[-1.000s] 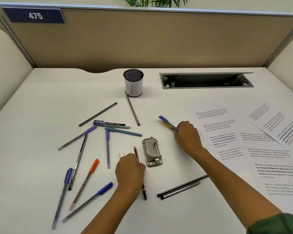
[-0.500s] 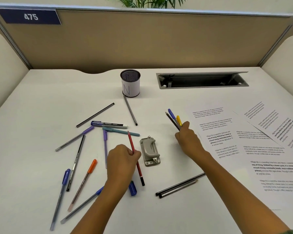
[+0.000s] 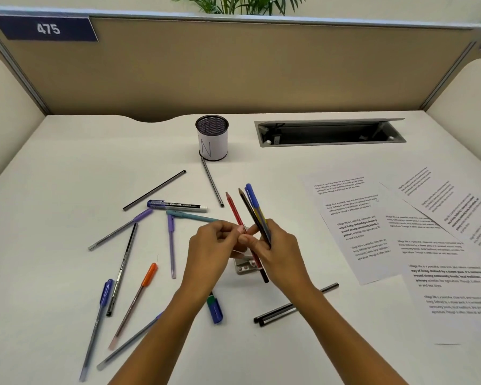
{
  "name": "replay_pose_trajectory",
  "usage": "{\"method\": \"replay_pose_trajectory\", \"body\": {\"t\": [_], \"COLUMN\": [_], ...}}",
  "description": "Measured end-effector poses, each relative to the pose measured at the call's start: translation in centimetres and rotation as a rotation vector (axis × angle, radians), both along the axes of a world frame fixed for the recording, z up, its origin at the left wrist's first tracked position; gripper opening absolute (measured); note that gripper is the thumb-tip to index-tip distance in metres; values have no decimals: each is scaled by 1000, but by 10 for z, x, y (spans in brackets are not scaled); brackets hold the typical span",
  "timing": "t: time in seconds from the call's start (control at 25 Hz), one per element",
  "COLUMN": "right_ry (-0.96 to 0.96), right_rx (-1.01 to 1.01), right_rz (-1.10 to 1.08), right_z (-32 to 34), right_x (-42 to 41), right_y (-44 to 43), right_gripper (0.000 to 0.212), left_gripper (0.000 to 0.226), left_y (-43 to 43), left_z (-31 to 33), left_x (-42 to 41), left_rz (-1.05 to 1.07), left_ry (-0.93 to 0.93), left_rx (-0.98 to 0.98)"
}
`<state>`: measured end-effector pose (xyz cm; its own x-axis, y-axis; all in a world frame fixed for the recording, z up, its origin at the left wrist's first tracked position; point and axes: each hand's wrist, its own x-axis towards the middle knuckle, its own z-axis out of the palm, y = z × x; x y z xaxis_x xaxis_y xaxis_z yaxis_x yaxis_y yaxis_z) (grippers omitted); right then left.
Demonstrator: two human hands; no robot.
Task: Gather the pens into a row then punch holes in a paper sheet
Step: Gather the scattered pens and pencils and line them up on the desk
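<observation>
Two grips meet above the white worktop (image 3: 67,168), head view only. Left grip (image 3: 214,245) pinches the red wooden pencil (image 3: 235,211) mid-shaft. Right grip (image 3: 279,254) curls round a dark brown pencil (image 3: 249,207) and a blue-capped yellow-banded pen (image 3: 253,200), its fingertips touching the red one too. All three point up and away from me. Grey metal hole punch (image 3: 243,269) sits under my hands, mostly hidden. Printed white paper sheets (image 3: 358,232) lie to the right. Loose capped pens (image 3: 171,245) lie scattered left, including an orange-capped pen (image 3: 147,276). Black mesh pen cup (image 3: 212,137) stands on the far side.
</observation>
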<state>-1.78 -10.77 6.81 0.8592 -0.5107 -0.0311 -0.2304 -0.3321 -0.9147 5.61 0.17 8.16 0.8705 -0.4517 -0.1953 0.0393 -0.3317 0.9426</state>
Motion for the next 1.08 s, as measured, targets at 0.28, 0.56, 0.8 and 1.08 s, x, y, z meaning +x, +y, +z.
{"method": "replay_pose_trajectory", "body": {"t": [0.28,0.56,0.8,1.08], "right_ry": [24,-234,-317,-211], "right_rx": [-147,-17,-17,-12], "right_rz": [84,-265,-380,-426], "right_z": [-8,-18,-42,-59], "right_x": [-9,-21,-26,-33], "right_y": [-13,-42,-50,-49], "right_gripper": [19,18,9,2], "left_gripper": [22,10,34,32], "left_y": [-2,-16,-40,-52], "left_z": [-6,-39,-69,-80], "left_x": [-13,-54,-84,-93], "left_rz": [-28,-262,-532,-624], "left_ry": [76,-263,-457,-598], "left_rx": [-120,144,333,437]}}
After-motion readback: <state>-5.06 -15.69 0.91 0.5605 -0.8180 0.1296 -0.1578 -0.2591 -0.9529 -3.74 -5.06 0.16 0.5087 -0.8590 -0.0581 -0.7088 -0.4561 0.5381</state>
